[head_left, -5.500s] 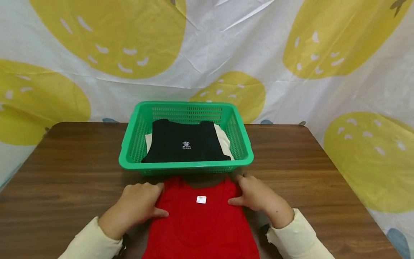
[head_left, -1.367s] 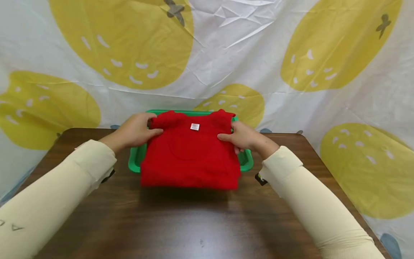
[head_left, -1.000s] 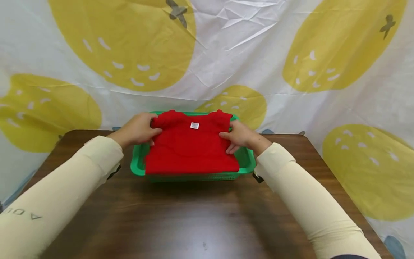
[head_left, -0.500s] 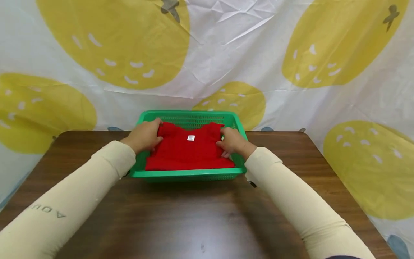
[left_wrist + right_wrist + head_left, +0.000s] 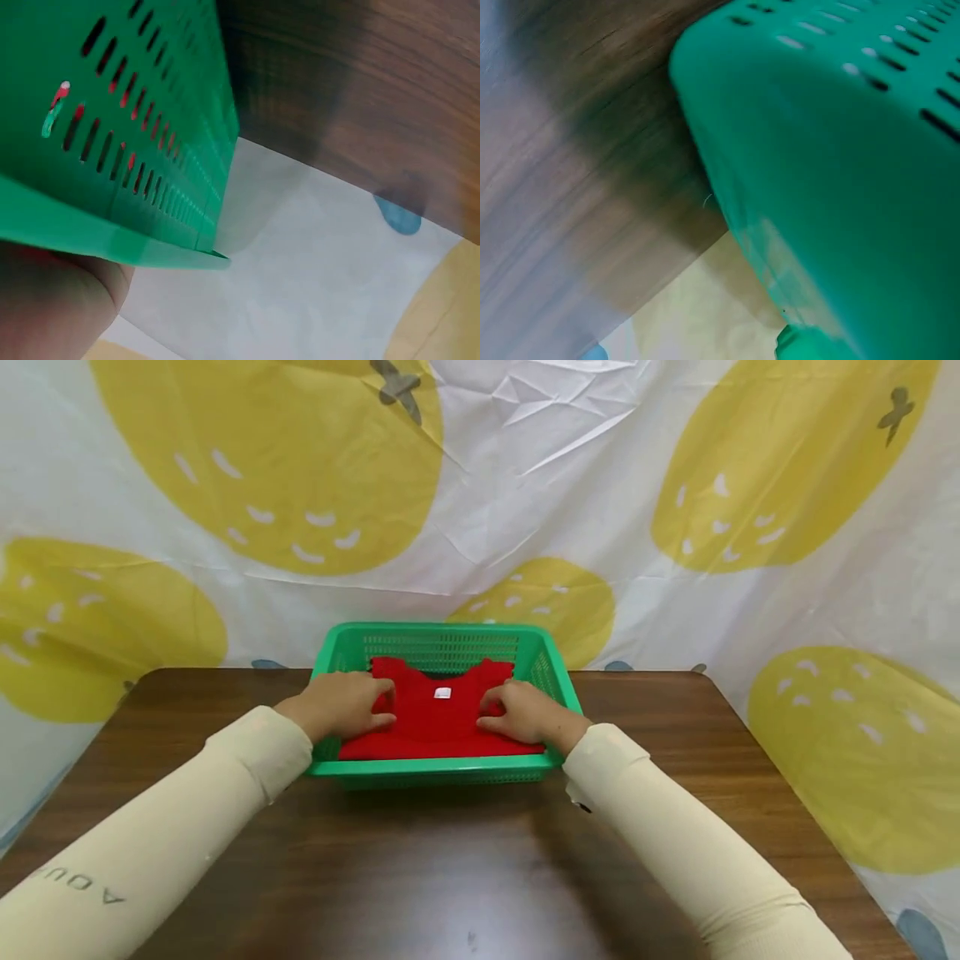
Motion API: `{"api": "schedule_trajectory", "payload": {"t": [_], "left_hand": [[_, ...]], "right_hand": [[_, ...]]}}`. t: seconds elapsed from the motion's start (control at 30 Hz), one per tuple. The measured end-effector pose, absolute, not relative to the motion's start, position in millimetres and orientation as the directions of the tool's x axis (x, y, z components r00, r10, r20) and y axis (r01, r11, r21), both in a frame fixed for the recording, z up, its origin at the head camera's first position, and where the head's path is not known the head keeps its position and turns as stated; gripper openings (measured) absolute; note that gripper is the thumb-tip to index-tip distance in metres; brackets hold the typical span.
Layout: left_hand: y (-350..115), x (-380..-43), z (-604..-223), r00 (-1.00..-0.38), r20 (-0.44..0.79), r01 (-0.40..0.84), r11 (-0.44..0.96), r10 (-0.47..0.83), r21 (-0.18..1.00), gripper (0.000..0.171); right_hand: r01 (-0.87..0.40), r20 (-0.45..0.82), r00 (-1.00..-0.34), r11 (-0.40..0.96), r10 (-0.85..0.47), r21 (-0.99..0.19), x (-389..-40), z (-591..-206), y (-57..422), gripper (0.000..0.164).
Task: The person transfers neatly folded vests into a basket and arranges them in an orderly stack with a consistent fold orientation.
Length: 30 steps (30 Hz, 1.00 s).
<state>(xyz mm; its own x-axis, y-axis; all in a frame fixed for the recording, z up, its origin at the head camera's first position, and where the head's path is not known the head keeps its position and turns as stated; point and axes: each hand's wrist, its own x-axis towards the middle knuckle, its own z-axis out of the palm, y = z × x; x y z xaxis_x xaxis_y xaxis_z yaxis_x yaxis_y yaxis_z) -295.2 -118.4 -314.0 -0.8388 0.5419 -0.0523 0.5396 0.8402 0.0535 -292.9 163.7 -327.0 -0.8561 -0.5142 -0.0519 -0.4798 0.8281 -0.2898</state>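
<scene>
A folded red tank top point(image 5: 438, 722) with a white label at its neckline lies inside the green plastic basket point(image 5: 442, 766). My left hand point(image 5: 341, 703) reaches over the left rim, its thumb and fingers bent loosely over the top's left part. Over the right part is my right hand point(image 5: 525, 714), thumb and forefinger apart. Neither hand visibly pinches the cloth; light contact is hard to judge. In the left wrist view, part of my left hand point(image 5: 56, 300) shows below the slotted basket wall point(image 5: 150, 217). The right wrist view holds the basket's outer side point(image 5: 817, 172), but no hand.
The basket stands on a dark wooden table point(image 5: 450, 868), near its back edge. Behind hangs a white cloth point(image 5: 510, 485) with yellow fruit prints. A dark sliver of cloth shows at the red top's neckline.
The red tank top has gone from the table in front into the basket, covering the black garment there. Both hands held its sides, then loosened and moved inward and nearer me.
</scene>
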Motion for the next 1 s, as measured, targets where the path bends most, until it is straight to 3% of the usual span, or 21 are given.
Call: {"api": "schedule_trajectory", "payload": {"t": [0.23, 0.43, 0.83, 1.0], "left_hand": [[-115.9, -294.2, -317.3, -0.823, -0.074, 0.562, 0.826, 0.564, 0.044, 0.034], [-112.8, -290.8, -331.1, -0.822, -0.089, 0.559, 0.827, 0.562, 0.058, 0.033], [-121.6, -291.8, -331.2, -0.814, -0.096, 0.567, 0.820, 0.573, 0.081, 0.038], [-123.1, -288.3, -326.9, -0.853, -0.006, 0.521, 0.851, 0.522, 0.060, 0.041]], "right_hand": [[-0.444, -0.153, -0.868, 0.876, -0.473, -0.190, -290.8, -326.9, 161.5, 0.047], [-0.441, -0.200, -0.866, 0.889, -0.458, -0.126, -286.5, -331.1, 159.8, 0.050], [-0.417, -0.197, -0.882, 0.904, -0.427, -0.093, -285.1, -335.8, 146.3, 0.050], [-0.420, -0.133, -0.891, 0.900, -0.434, -0.119, -281.0, -328.6, 150.8, 0.050]]}}
